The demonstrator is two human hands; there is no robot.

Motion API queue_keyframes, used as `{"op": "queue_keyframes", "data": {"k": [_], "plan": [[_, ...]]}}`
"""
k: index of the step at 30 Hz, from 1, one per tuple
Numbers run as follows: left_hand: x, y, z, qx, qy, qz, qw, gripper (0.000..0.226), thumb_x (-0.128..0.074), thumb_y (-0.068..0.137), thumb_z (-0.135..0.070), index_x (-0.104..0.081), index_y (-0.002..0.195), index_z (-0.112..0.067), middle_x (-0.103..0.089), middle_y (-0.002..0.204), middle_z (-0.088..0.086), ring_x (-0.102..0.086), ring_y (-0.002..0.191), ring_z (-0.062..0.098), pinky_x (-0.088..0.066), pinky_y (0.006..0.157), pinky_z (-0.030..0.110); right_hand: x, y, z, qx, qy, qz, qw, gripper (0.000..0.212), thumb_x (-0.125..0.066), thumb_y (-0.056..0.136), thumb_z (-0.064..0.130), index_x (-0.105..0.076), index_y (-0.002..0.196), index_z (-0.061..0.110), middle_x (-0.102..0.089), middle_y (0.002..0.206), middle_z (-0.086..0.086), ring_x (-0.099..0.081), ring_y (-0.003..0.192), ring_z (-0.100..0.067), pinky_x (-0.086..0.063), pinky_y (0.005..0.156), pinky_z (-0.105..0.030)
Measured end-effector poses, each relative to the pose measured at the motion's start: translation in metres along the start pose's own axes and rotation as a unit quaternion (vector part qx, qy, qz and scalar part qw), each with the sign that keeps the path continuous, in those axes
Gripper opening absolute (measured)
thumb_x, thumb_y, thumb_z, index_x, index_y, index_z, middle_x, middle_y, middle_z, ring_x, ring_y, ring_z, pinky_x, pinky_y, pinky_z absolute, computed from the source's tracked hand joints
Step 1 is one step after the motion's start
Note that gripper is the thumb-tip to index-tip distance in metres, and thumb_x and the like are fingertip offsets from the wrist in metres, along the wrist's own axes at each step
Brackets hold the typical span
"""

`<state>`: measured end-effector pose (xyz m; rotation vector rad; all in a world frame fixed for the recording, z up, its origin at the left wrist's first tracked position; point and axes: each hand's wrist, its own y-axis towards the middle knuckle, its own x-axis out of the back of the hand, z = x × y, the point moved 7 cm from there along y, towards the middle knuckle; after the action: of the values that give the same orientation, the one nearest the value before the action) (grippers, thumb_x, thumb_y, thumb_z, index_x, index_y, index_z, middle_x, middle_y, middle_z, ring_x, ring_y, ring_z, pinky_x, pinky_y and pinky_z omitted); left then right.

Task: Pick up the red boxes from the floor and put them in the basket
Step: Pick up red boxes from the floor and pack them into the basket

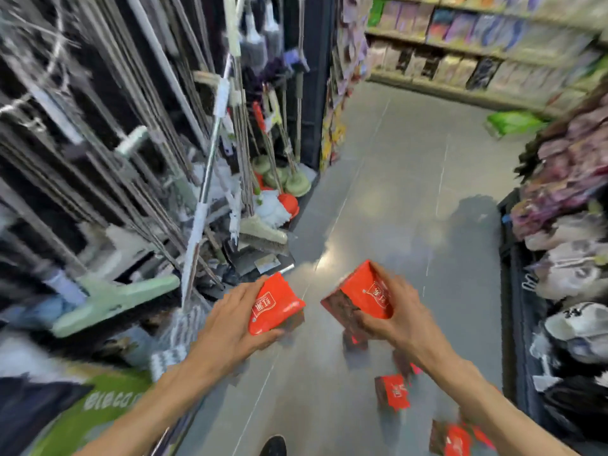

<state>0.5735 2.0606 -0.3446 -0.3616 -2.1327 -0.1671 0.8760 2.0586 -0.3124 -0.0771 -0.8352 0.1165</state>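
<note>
My left hand (227, 327) grips a red box (274, 306) with white lettering, held above the grey floor. My right hand (399, 319) grips a second red box (360, 296) with a dark patterned side, tilted, at the same height. More red boxes lie on the floor below my right arm: one (393, 391) upright near the middle, one (452, 439) at the bottom edge, and another (353, 340) partly hidden under my right hand. At the bottom left a green basket (105, 403) with white lettering shows, blurred.
Mops, brooms and plungers (276, 182) hang and stand along the left rack. Shelves of soft goods (566, 232) line the right side. A far shelf of packets (460, 44) closes the aisle. A green pack (511, 121) lies on the floor. A dark shoe (273, 445) shows below.
</note>
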Motion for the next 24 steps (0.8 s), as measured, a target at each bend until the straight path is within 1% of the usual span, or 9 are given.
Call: {"op": "queue_keyframes", "data": {"k": [2,5,7,9,12,15,18,21,24], "plan": [[0.057,-0.018,-0.023,0.015,-0.002,-0.036,0.999,0.098,-0.057,0.075,-0.083,-0.023,0.152,-0.032,-0.043,0.135,-0.01,-0.043,0.124,0.012,-0.039,0.103,0.035,0.029,0.0,0.051,0.046,-0.005,0.011,0.999,0.09,-0.077,0.072,0.048,-0.031,0.149,0.038,-0.049,0.125,0.012,-0.046,0.115,-0.009,-0.037,0.095,-0.026],[0.124,-0.054,-0.05,0.05,0.015,-0.087,0.995,0.098,-0.058,0.073,-0.085,-0.021,0.151,-0.036,-0.044,0.134,-0.012,-0.042,0.122,0.009,-0.04,0.102,0.037,0.053,0.002,0.12,0.133,-0.021,0.042,0.99,0.092,-0.071,0.068,0.064,-0.033,0.148,0.039,-0.048,0.123,0.015,-0.05,0.111,-0.007,-0.045,0.095,-0.031],[0.158,-0.083,-0.065,0.083,0.035,-0.113,0.99,0.099,-0.057,0.073,-0.085,-0.021,0.15,-0.036,-0.045,0.133,-0.01,-0.041,0.12,0.011,-0.04,0.101,0.037,0.059,0.0,0.163,0.194,-0.038,0.065,0.978,0.09,-0.076,0.071,0.058,-0.033,0.148,0.04,-0.049,0.124,0.012,-0.048,0.112,-0.011,-0.045,0.094,-0.034],[0.184,-0.118,-0.077,0.12,0.062,-0.141,0.981,0.099,-0.058,0.074,-0.084,-0.019,0.151,-0.035,-0.044,0.135,-0.008,-0.041,0.12,0.013,-0.038,0.098,0.034,0.059,-0.006,0.205,0.262,-0.048,0.085,0.96,0.09,-0.08,0.073,0.051,-0.034,0.149,0.037,-0.048,0.124,0.009,-0.046,0.113,-0.014,-0.042,0.095,-0.032],[0.214,-0.185,-0.091,0.193,0.08,-0.189,0.96,0.098,-0.061,0.073,-0.081,-0.02,0.151,-0.037,-0.046,0.133,-0.008,-0.042,0.119,0.013,-0.04,0.094,0.033,0.045,-0.021,0.265,0.346,-0.052,0.133,0.927,0.091,-0.08,0.073,0.05,-0.034,0.15,0.036,-0.047,0.123,0.012,-0.044,0.115,-0.011,-0.04,0.097,-0.031],[0.234,-0.265,-0.104,0.261,0.094,-0.241,0.93,0.1,-0.06,0.071,-0.082,-0.023,0.151,-0.034,-0.048,0.134,-0.005,-0.044,0.121,0.016,-0.038,0.1,0.033,0.017,-0.054,0.326,0.44,-0.068,0.177,0.878,0.092,-0.08,0.072,0.054,-0.035,0.15,0.033,-0.049,0.121,0.011,-0.046,0.115,-0.013,-0.037,0.097,-0.028],[0.241,-0.36,-0.118,0.349,0.108,-0.282,0.887,0.104,-0.063,0.071,-0.079,-0.025,0.153,-0.027,-0.048,0.137,-0.001,-0.044,0.123,0.017,-0.035,0.097,0.03,-0.017,-0.108,0.385,0.51,-0.075,0.233,0.825,0.093,-0.076,0.072,0.059,-0.033,0.15,0.034,-0.049,0.124,0.011,-0.046,0.116,-0.012,-0.037,0.101,-0.03],[0.239,-0.463,-0.143,0.431,0.102,-0.325,0.835,0.108,-0.06,0.065,-0.084,-0.03,0.151,-0.027,-0.051,0.139,0.0,-0.047,0.125,0.019,-0.038,0.101,0.034,-0.054,-0.182,0.438,0.571,-0.077,0.293,0.763,0.095,-0.074,0.07,0.062,-0.033,0.15,0.033,-0.05,0.132,0.006,-0.047,0.12,-0.017,-0.037,0.106,-0.034],[0.228,-0.569,-0.181,0.506,0.118,-0.362,0.774,0.107,-0.062,0.062,-0.083,-0.035,0.148,-0.026,-0.052,0.14,-0.001,-0.048,0.127,0.019,-0.039,0.105,0.035,-0.085,-0.273,0.482,0.629,-0.057,0.348,0.693,0.096,-0.067,0.064,0.067,-0.035,0.149,0.035,-0.05,0.128,0.01,-0.048,0.116,-0.013,-0.04,0.101,-0.032]]}}
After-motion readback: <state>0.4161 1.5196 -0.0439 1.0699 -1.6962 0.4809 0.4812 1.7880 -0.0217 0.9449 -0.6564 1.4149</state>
